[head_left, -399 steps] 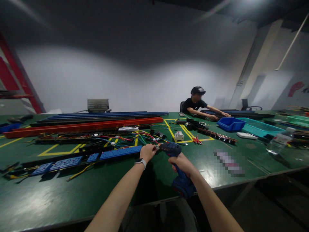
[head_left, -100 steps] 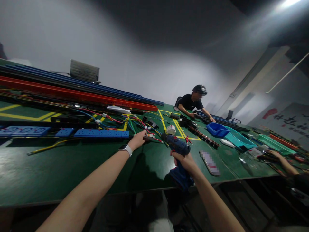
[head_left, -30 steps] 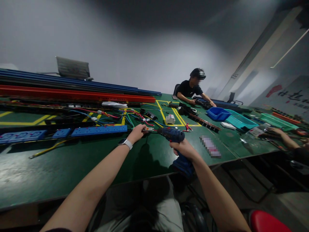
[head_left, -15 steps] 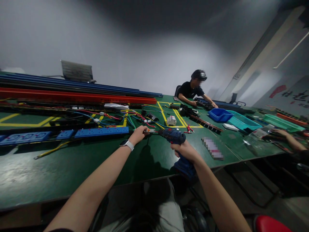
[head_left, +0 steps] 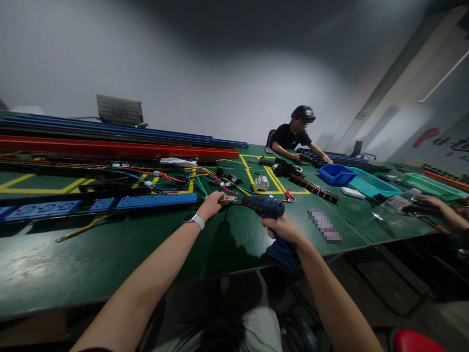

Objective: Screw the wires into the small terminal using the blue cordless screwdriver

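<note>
My right hand [head_left: 284, 227] is wrapped round the grip of a blue cordless drill [head_left: 267, 206], whose nose points left. A thin bit runs from the drill to a small white and orange connector block [head_left: 229, 199]; whether the tip sits in a screw cannot be made out. My left hand [head_left: 211, 205], with a watch on its wrist, pinches that block at the right end of a blue socket strip [head_left: 157, 200]. Red, blue, green and yellow wires [head_left: 200, 182] lie just behind the block. A white breaker-like block [head_left: 261, 183] stands beyond the drill.
Long orange rails [head_left: 117, 147] and blue rails [head_left: 120, 131] lie along the far left of the green table [head_left: 146, 264]. To the right are a blue bin [head_left: 337, 174], a teal tray [head_left: 373, 185] and a clear plastic bottle [head_left: 395, 203]. A co-worker [head_left: 293, 134] sits across; another person's hand [head_left: 436, 203] reaches in.
The whole view has shifted slightly. Both hands keep the same hold, with the drill still lined up on the connector block.
</note>
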`<act>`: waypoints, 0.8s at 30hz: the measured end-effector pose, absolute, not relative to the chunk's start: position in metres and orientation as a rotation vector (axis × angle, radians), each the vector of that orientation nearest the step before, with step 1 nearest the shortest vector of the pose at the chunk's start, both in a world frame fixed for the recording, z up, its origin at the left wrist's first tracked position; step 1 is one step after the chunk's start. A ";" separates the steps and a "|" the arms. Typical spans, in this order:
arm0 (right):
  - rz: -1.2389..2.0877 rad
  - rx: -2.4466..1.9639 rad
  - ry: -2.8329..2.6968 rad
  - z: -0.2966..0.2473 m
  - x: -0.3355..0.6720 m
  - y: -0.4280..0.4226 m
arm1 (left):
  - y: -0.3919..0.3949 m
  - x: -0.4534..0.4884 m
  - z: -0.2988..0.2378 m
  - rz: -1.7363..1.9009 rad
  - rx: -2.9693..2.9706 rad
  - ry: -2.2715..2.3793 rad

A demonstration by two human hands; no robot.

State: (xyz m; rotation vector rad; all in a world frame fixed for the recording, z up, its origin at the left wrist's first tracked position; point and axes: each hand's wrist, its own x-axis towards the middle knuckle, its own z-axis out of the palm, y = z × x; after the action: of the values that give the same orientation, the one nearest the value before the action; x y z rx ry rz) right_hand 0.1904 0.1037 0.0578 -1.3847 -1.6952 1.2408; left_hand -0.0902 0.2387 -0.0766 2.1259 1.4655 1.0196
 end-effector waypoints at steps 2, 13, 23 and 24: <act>1.239 -1.410 -1.689 0.060 0.190 0.102 | 0.239 -0.090 -0.077 1.024 2.123 1.458; 1.243 -1.402 -1.714 0.057 0.192 0.104 | 0.239 -0.090 -0.078 0.996 2.184 1.478; 1.234 -1.397 -1.721 0.057 0.193 0.104 | 0.234 -0.089 -0.075 1.029 2.140 1.460; 1.232 -1.402 -1.725 0.057 0.193 0.103 | 0.234 -0.089 -0.075 1.029 2.141 1.459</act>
State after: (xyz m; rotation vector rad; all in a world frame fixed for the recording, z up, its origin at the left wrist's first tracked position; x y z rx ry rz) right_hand 0.1926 0.1035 0.0572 -1.4021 -1.7247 1.2319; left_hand -0.0891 0.2341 -0.0746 2.1411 1.4588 1.0294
